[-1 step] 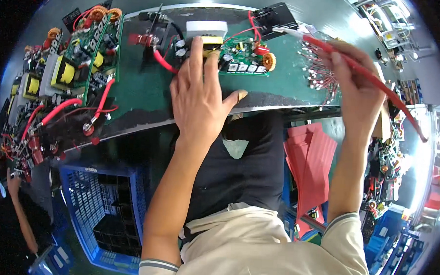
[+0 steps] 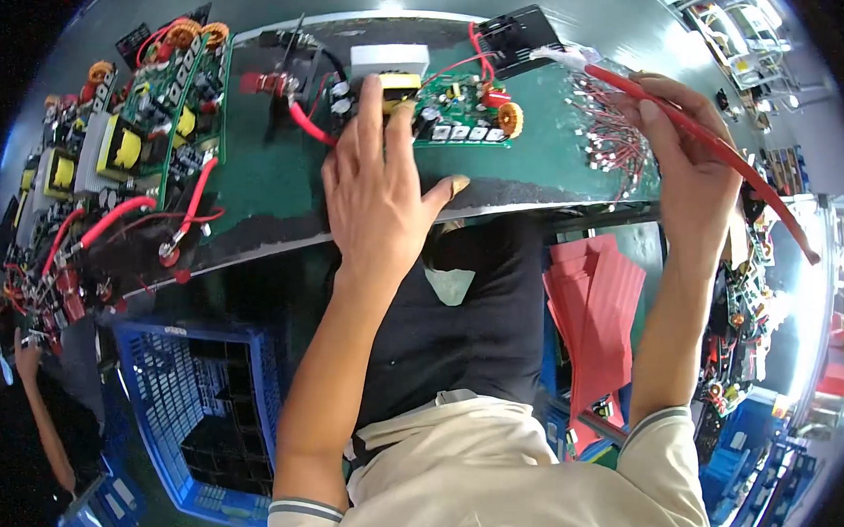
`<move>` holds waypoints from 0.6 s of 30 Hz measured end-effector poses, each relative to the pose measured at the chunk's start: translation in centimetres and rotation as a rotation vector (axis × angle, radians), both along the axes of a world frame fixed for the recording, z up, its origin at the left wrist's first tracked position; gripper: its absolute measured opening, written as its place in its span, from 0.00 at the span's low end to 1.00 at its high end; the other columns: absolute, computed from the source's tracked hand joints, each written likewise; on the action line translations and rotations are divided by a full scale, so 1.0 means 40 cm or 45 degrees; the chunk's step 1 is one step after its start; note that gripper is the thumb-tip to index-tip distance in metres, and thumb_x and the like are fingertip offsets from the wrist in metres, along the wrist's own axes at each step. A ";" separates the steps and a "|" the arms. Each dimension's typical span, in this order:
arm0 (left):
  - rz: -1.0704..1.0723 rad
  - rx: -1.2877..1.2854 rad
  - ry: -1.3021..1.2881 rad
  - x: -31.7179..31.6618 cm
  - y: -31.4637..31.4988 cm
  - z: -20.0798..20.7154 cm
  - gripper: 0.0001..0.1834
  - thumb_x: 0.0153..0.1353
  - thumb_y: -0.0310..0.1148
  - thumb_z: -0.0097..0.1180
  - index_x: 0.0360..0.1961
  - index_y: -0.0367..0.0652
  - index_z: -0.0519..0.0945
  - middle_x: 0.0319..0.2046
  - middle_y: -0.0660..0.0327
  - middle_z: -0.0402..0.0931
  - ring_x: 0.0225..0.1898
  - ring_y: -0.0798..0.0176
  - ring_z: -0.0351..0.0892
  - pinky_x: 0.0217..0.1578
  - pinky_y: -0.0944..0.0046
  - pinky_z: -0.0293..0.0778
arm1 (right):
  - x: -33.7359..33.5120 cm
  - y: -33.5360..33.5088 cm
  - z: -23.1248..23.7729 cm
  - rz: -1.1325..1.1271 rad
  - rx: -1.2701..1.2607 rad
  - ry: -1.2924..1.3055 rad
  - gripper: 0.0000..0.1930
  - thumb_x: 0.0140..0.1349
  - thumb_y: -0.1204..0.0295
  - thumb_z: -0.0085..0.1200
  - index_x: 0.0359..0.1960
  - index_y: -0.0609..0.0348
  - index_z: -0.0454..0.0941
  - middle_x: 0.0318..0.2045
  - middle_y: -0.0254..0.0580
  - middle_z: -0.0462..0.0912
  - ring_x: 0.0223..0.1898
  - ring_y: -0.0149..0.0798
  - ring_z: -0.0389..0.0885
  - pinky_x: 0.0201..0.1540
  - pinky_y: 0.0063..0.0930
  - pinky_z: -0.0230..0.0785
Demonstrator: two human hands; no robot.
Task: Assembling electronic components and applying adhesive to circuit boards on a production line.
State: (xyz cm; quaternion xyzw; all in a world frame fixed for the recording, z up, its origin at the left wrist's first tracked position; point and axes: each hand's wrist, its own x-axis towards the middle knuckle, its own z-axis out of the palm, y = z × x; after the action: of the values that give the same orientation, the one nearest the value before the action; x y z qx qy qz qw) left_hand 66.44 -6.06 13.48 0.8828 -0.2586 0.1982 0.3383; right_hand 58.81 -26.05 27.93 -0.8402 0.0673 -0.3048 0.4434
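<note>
A green circuit board (image 2: 457,110) with a yellow transformer, a white block and a copper coil lies on the dark green bench (image 2: 256,181). My left hand (image 2: 378,182) rests flat on the board's left part, fingertips on the yellow transformer, thumb spread out to the right. Raised at the right over the bench, my right hand (image 2: 690,153) pinches a long red wire (image 2: 760,184). The wire's white-tipped end (image 2: 563,55) points left toward a black part (image 2: 519,34) behind the board.
Several similar boards with red leads (image 2: 145,129) are stacked at the bench's left. A heap of small red-wired parts (image 2: 616,131) lies by my right hand. Below the bench are a blue crate (image 2: 189,413) and red sheets (image 2: 599,299). Another person's hand (image 2: 27,355) shows at lower left.
</note>
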 end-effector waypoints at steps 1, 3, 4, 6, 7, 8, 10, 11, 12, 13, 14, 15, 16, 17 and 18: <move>0.009 0.001 0.019 -0.002 0.001 -0.002 0.47 0.42 0.48 0.76 0.63 0.44 0.68 0.73 0.54 0.54 0.63 0.47 0.67 0.58 0.47 0.65 | -0.006 -0.019 0.014 0.090 0.059 -0.008 0.10 0.59 0.85 0.59 0.42 0.63 0.85 0.43 0.40 0.85 0.41 0.30 0.83 0.47 0.21 0.75; 0.020 0.006 0.017 -0.004 0.000 -0.002 0.47 0.42 0.47 0.76 0.63 0.45 0.68 0.73 0.54 0.54 0.63 0.48 0.67 0.59 0.49 0.65 | -0.026 -0.052 0.020 0.153 -0.125 0.071 0.10 0.60 0.84 0.58 0.44 0.66 0.83 0.46 0.44 0.84 0.41 0.31 0.84 0.48 0.23 0.75; 0.029 0.017 0.013 -0.006 0.000 -0.001 0.47 0.42 0.47 0.76 0.63 0.45 0.68 0.73 0.54 0.54 0.63 0.48 0.67 0.59 0.49 0.65 | -0.029 -0.054 0.022 0.236 -0.300 0.166 0.10 0.61 0.84 0.58 0.45 0.69 0.81 0.49 0.48 0.83 0.41 0.33 0.84 0.49 0.24 0.75; 0.037 0.037 0.010 -0.007 -0.002 0.001 0.47 0.42 0.47 0.76 0.63 0.45 0.68 0.73 0.54 0.54 0.63 0.49 0.67 0.60 0.50 0.64 | -0.047 -0.031 0.014 0.214 -0.260 0.273 0.11 0.60 0.83 0.58 0.44 0.71 0.81 0.46 0.48 0.84 0.41 0.33 0.84 0.49 0.26 0.75; 0.034 0.038 0.003 -0.008 -0.001 0.002 0.47 0.42 0.47 0.76 0.63 0.45 0.68 0.73 0.54 0.54 0.63 0.49 0.67 0.60 0.50 0.64 | -0.051 -0.013 0.014 0.193 -0.236 0.347 0.11 0.60 0.83 0.58 0.45 0.70 0.81 0.45 0.47 0.84 0.40 0.32 0.84 0.48 0.24 0.75; 0.032 0.028 -0.006 -0.008 -0.001 0.003 0.47 0.43 0.47 0.76 0.63 0.44 0.68 0.73 0.54 0.54 0.63 0.49 0.67 0.60 0.50 0.64 | -0.051 0.000 -0.007 0.177 -0.069 0.304 0.10 0.61 0.84 0.58 0.45 0.70 0.81 0.42 0.45 0.85 0.40 0.32 0.84 0.46 0.23 0.76; 0.028 0.022 -0.015 -0.009 -0.002 0.004 0.46 0.43 0.48 0.76 0.62 0.44 0.68 0.73 0.54 0.53 0.63 0.49 0.67 0.60 0.50 0.64 | -0.052 0.006 -0.025 0.196 0.031 0.300 0.10 0.62 0.84 0.57 0.45 0.70 0.81 0.42 0.45 0.84 0.40 0.32 0.84 0.45 0.22 0.76; 0.030 0.026 -0.010 -0.009 -0.003 0.004 0.46 0.43 0.48 0.76 0.62 0.44 0.68 0.73 0.54 0.53 0.64 0.49 0.67 0.60 0.50 0.64 | -0.052 0.012 -0.032 0.216 0.128 0.302 0.10 0.63 0.84 0.57 0.45 0.70 0.80 0.41 0.44 0.84 0.40 0.32 0.85 0.44 0.22 0.77; 0.032 0.030 -0.003 -0.010 -0.003 0.003 0.46 0.43 0.48 0.76 0.62 0.44 0.68 0.73 0.53 0.53 0.64 0.48 0.67 0.60 0.50 0.64 | -0.050 0.026 -0.036 0.230 0.116 0.283 0.08 0.64 0.84 0.56 0.44 0.71 0.80 0.38 0.42 0.83 0.41 0.31 0.84 0.45 0.22 0.76; 0.032 0.032 -0.003 -0.009 -0.004 0.001 0.46 0.43 0.48 0.76 0.62 0.44 0.68 0.73 0.53 0.53 0.64 0.48 0.67 0.60 0.50 0.64 | -0.045 0.032 -0.041 0.230 0.118 0.283 0.08 0.64 0.84 0.56 0.44 0.71 0.80 0.38 0.42 0.83 0.41 0.31 0.84 0.45 0.22 0.76; 0.030 0.026 -0.015 -0.007 -0.005 -0.002 0.46 0.43 0.48 0.76 0.62 0.44 0.68 0.74 0.53 0.53 0.64 0.48 0.67 0.60 0.50 0.64 | -0.040 0.037 -0.047 0.246 0.023 0.290 0.08 0.63 0.84 0.56 0.44 0.71 0.80 0.38 0.41 0.83 0.41 0.30 0.83 0.45 0.22 0.76; 0.027 0.020 -0.027 -0.006 -0.006 -0.004 0.47 0.43 0.47 0.76 0.62 0.43 0.68 0.74 0.53 0.53 0.64 0.48 0.67 0.59 0.50 0.64 | -0.035 0.044 -0.053 0.262 -0.072 0.297 0.08 0.63 0.85 0.56 0.43 0.70 0.80 0.38 0.40 0.82 0.41 0.29 0.82 0.44 0.21 0.76; 0.030 0.022 -0.026 -0.005 -0.004 -0.003 0.47 0.43 0.47 0.76 0.62 0.43 0.68 0.74 0.53 0.53 0.64 0.48 0.67 0.59 0.50 0.64 | -0.028 0.053 -0.053 0.275 -0.046 0.311 0.07 0.62 0.85 0.57 0.42 0.69 0.80 0.38 0.37 0.81 0.40 0.27 0.81 0.44 0.21 0.76; 0.023 0.022 -0.029 -0.003 -0.003 -0.001 0.47 0.42 0.47 0.76 0.62 0.43 0.68 0.74 0.53 0.53 0.64 0.47 0.67 0.59 0.49 0.64 | -0.023 0.055 -0.059 0.279 -0.044 0.312 0.07 0.62 0.85 0.57 0.42 0.69 0.80 0.38 0.37 0.81 0.40 0.27 0.81 0.44 0.21 0.76; 0.016 0.022 -0.031 -0.002 -0.001 0.000 0.47 0.42 0.47 0.76 0.62 0.43 0.68 0.74 0.53 0.52 0.64 0.47 0.67 0.59 0.49 0.65 | -0.017 0.053 -0.070 0.287 -0.070 0.285 0.08 0.62 0.84 0.58 0.42 0.67 0.81 0.38 0.37 0.81 0.40 0.27 0.81 0.44 0.21 0.76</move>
State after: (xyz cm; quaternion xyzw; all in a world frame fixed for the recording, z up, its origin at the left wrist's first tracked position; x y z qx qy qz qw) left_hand 66.38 -6.11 13.50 0.8848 -0.2587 0.2089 0.3264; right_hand 58.13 -23.92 25.13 -0.8829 0.0131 -0.1594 0.4414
